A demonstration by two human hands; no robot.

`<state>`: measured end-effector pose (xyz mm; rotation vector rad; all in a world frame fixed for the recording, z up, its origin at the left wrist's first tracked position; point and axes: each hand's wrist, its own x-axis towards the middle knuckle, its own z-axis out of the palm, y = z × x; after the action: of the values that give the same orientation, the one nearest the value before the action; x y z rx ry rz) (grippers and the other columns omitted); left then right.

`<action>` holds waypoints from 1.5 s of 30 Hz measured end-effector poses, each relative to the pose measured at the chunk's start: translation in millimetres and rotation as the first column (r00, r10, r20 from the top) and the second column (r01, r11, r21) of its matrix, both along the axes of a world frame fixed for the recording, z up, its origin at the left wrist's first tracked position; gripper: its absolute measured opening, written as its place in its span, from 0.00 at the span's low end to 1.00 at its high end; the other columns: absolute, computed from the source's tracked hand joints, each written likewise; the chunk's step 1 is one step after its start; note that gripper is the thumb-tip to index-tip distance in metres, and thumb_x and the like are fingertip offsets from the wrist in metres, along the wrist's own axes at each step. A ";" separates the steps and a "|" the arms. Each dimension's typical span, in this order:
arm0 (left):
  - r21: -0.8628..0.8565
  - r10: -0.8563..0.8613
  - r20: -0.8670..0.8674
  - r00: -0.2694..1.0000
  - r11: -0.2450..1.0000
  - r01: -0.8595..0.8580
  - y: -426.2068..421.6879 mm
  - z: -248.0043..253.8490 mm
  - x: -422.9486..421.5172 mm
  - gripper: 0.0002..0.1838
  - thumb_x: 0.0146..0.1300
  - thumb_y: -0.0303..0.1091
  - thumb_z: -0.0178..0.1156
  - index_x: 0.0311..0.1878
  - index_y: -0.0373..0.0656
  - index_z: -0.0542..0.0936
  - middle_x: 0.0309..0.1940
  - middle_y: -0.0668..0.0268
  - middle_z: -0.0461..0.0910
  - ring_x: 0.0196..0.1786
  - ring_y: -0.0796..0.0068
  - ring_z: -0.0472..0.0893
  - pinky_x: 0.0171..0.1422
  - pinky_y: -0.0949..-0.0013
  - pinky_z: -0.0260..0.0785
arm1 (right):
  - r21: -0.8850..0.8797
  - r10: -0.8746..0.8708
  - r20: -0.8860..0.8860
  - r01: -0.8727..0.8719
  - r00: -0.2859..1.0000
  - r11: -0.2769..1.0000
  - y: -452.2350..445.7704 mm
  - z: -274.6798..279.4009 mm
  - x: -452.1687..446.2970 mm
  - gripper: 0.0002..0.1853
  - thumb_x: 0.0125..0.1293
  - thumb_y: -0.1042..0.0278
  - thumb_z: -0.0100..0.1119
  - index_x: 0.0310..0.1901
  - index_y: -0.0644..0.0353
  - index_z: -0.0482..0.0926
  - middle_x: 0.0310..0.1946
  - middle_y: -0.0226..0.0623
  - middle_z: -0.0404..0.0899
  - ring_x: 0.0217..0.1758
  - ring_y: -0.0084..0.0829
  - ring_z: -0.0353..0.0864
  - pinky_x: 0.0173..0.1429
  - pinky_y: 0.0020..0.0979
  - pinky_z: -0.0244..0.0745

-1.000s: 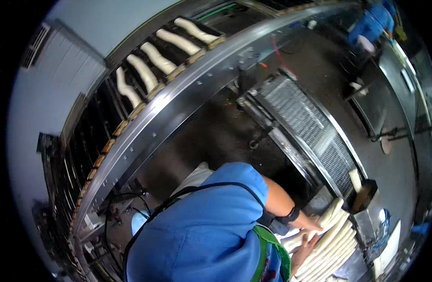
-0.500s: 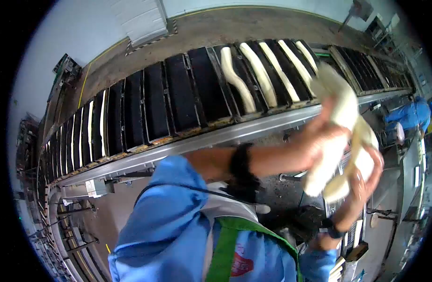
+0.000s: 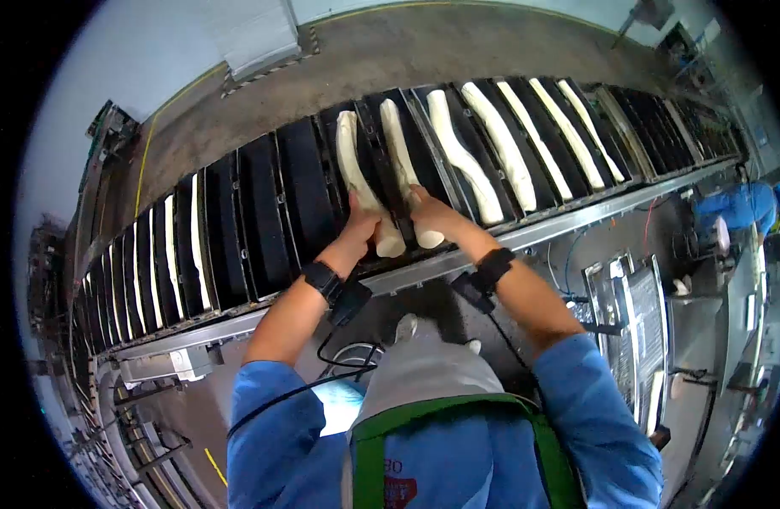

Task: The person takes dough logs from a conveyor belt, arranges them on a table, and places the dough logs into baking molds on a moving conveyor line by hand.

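Observation:
My left hand (image 3: 356, 229) is around the near part of a long pale dough roll (image 3: 348, 157), which lies lengthwise in a black pan. In the neighbouring pan to the right lies a second dough roll (image 3: 395, 140), with my right hand (image 3: 437, 218) on its near part. The near ends of both rolls stick out past my hands toward the pans' front edge. Some of my fingers are hidden by the dough and by my hands. Just right of my right hand, a curved dough roll (image 3: 465, 161) rests in its own pan.
Several more pans with dough strips (image 3: 568, 140) run off to the right, others (image 3: 169, 254) to the left. Bare black pans (image 3: 263, 212) lie left of my left hand. A metal rail (image 3: 526, 237) edges the line. A person in blue (image 3: 738, 208) is at far right.
Both hands have come from the right, where they held the dough rolls up over the rail, to the pans in front of me. The two rolls now lie stretched in neighbouring pans.

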<state>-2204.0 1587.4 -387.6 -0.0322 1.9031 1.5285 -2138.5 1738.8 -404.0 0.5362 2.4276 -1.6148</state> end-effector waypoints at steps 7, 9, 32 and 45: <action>0.314 -0.099 0.033 0.994 0.946 0.084 24.7 -50.5 -46.1 0.26 0.62 0.48 0.38 0.55 0.38 0.60 0.43 0.60 0.69 0.42 0.68 0.70 0.46 0.67 0.64 | 0.388 0.114 -0.460 0.084 0.881 0.918 -2.2 -11.3 -20.5 0.11 0.49 0.69 0.50 0.36 0.59 0.74 0.28 0.47 0.76 0.31 0.42 0.76 0.34 0.38 0.70; 0.383 -0.434 -0.154 0.888 0.802 0.459 26.2 -44.6 -58.9 0.23 0.63 0.45 0.38 0.56 0.39 0.60 0.48 0.61 0.68 0.48 0.67 0.69 0.53 0.64 0.62 | 0.385 0.148 -0.366 0.004 0.919 0.923 -11.3 2.5 0.6 0.08 0.49 0.70 0.48 0.33 0.59 0.74 0.28 0.45 0.74 0.31 0.44 0.74 0.33 0.40 0.70; -0.681 -0.113 -0.724 -0.680 -0.037 0.731 490.2 -106.1 665.1 0.34 0.39 0.45 0.64 0.52 0.44 0.67 0.49 0.56 0.68 0.54 0.58 0.64 0.55 0.59 0.55 | 0.888 -0.924 0.026 0.434 -0.381 -0.153 -161.6 -63.8 878.3 0.34 0.38 0.61 0.64 0.52 0.53 0.64 0.54 0.53 0.57 0.55 0.52 0.59 0.54 0.49 0.58; 0.579 -0.962 -0.261 0.086 -0.084 0.811 322.5 75.3 513.8 0.27 0.53 0.44 0.54 0.51 0.35 0.63 0.33 0.59 0.73 0.25 0.76 0.73 0.28 0.73 0.73 | 0.636 -0.975 -0.205 0.745 -0.088 -0.201 -4.1 17.7 772.2 0.30 0.52 0.53 0.52 0.54 0.60 0.61 0.47 0.48 0.65 0.47 0.40 0.67 0.50 0.35 0.65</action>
<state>-1690.2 1909.9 -312.2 1.1463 0.5976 0.8718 -1366.3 1734.7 -386.3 3.0461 1.9023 -0.4035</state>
